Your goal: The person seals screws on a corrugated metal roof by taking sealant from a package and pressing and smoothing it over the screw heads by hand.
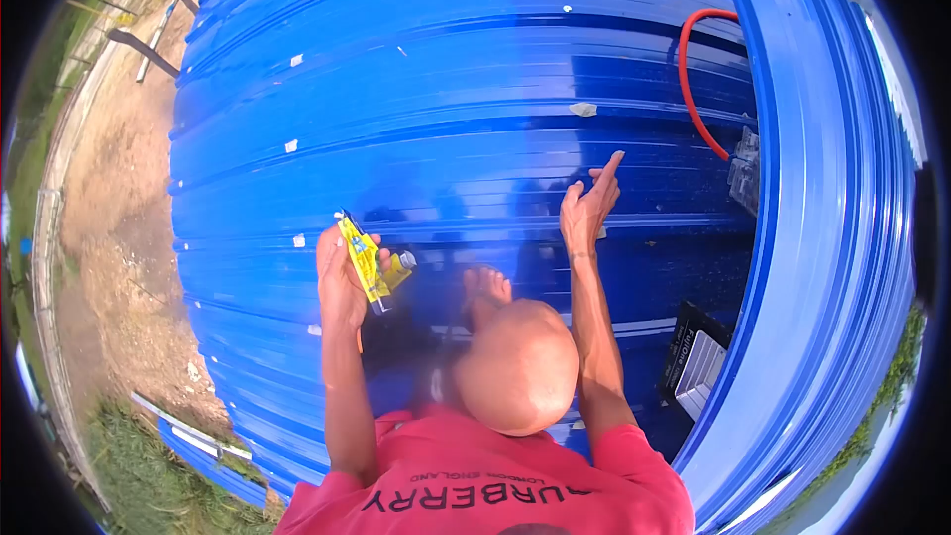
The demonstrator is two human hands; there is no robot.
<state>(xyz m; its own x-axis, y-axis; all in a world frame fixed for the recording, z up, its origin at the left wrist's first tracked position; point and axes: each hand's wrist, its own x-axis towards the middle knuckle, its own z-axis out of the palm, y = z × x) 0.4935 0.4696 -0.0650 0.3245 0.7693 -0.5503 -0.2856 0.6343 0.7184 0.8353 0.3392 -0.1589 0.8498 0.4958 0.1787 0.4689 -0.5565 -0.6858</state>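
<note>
My left hand [342,272] is wrapped round a crumpled yellow tube [363,256] with blue marks, above the blue ribbed metal sheeting [416,168]. A second yellow piece [398,269] with a pale round end sticks out beside it, towards the right. My right hand [591,206] is raised over the sheeting with its index finger stretched out and the other fingers partly bent; nothing shows in it. A whitish patch [583,110] lies on the sheeting beyond the right fingertip.
A red hose [686,79] curves down to a clear fitting [744,173] beside the raised blue panel [812,188] at right. Below is a black framed device [697,367]. My bare foot [487,287] rests between my arms. Past the left edge lies bare ground [129,267].
</note>
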